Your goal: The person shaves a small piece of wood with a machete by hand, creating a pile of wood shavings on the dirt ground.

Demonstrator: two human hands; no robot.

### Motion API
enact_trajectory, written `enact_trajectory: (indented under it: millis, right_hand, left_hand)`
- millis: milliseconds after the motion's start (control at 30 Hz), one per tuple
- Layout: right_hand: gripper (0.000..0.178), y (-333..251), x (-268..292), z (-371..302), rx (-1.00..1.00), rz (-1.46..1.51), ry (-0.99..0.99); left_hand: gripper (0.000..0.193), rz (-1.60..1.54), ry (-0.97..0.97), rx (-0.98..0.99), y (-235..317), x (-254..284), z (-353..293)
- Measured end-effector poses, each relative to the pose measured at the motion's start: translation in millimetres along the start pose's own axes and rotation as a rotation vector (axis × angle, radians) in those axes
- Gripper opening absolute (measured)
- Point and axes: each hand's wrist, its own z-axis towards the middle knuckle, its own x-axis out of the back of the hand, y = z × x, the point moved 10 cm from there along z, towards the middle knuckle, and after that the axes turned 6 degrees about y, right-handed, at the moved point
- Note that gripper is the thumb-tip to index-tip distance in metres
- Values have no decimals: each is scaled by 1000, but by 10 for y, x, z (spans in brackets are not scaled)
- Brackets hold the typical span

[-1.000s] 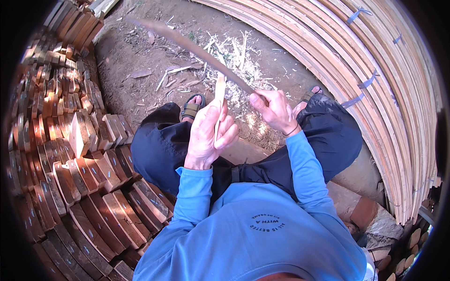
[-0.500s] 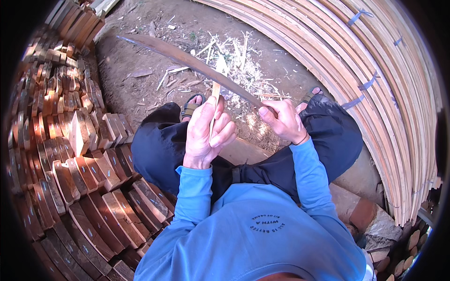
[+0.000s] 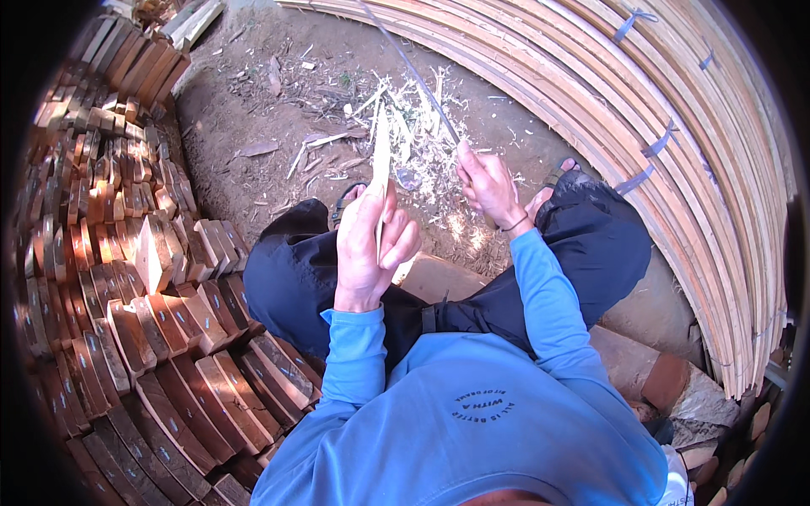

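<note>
My left hand [image 3: 369, 249] is closed round a pale, thin strip of wood [image 3: 382, 148], whose tapered end points up and away from me. Over to the right, my right hand [image 3: 491, 184] grips a machete [image 3: 419, 78] by its handle end, mostly hidden in the fist. The long blade shows nearly edge-on and reaches away toward the upper left, apart from the strip. Beyond both hands, pale wood shavings [image 3: 430, 152] lie scattered on the dirt ground.
Stacked short wooden blocks [image 3: 160, 329] rise along my left side. Long bundled boards [image 3: 607, 84], tied with blue bands [image 3: 631, 24], curve across the far and right side. My bent knees in dark trousers [image 3: 287, 270] flank my hands. Masonry pieces [image 3: 700, 405] sit at the lower right.
The machete has swung from lying across the strip to pointing away, clear of it. My right hand has moved slightly left and away from me; my left hand keeps its grip.
</note>
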Motion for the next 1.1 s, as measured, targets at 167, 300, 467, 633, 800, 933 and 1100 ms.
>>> enact_trajectory:
  millis: [167,300,467,633,800,933,1100]
  right_hand:
    - [60,-96,60,-232,4,144,-62]
    - [61,-212,126,-378,171,-25,-89]
    - [58,-518,45,-569,346,-379,-154]
    - [59,-472,11,-597,326,-400,-213]
    - [59,-445,-20,-501,347,-392,-163]
    - [60,-569,-134,-415,384,-416,-151]
    - [64,-630,-202,-278,359,-424,-113]
  left_hand:
    - [36,397,135,-269,96,146,42]
    - [37,531,179,-312,128,125,61]
    - [36,465,156,-264,120,126,73]
    - [36,410,115,-189,60,180,61]
    - [38,267,39,-87,-21,125,13]
    - [39,208,39,-63,-47,167,-3]
    - [38,196,58,-59,-44,205,-10]
